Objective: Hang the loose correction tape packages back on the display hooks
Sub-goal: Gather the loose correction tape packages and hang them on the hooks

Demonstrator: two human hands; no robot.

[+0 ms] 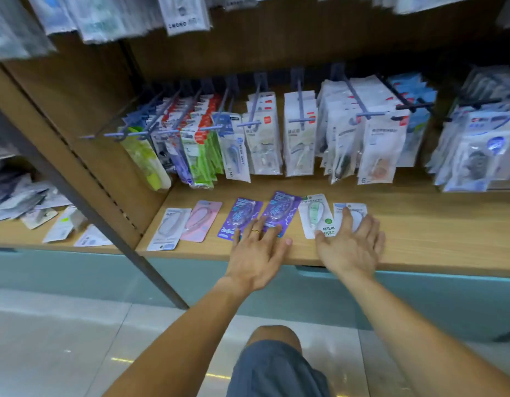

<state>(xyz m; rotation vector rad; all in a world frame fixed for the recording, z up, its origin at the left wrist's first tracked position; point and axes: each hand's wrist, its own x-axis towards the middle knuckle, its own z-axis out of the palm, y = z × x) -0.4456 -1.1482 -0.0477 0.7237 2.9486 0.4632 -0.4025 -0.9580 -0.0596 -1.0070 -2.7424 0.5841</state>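
Six loose correction tape packages lie flat in a row along the front of the wooden shelf [419,236], under the display hooks [301,110] that carry rows of hanging packs. From the left of the row: a white-grey package [169,229], a pink package [200,220] just beside it, two purple packages [242,214] [281,209] side by side, a white package with a green tape [316,214], and a white-blue package [355,212] at the right end.

The left hand [258,253] lies palm down with its fingers spread and straight, the fingertips resting on the lower edges of the two purple packages; a ring shows on one finger. Its grip is apart, curled round nothing. The right hand [352,247] is also flat and spread, its fingers over the white-blue package and its thumb at the lower corner of the green-tape package; its grip is apart too, pressing or touching rather than pinching.

Both forearms reach in from below, and a knee in grey shorts [276,365] shows above the pale tiled floor [62,339]. To the left, past a dark slanting upright [84,210], a neighbouring shelf holds a loose heap of more packets [24,202]. Higher up, blurred packs hang from an upper row [110,18].
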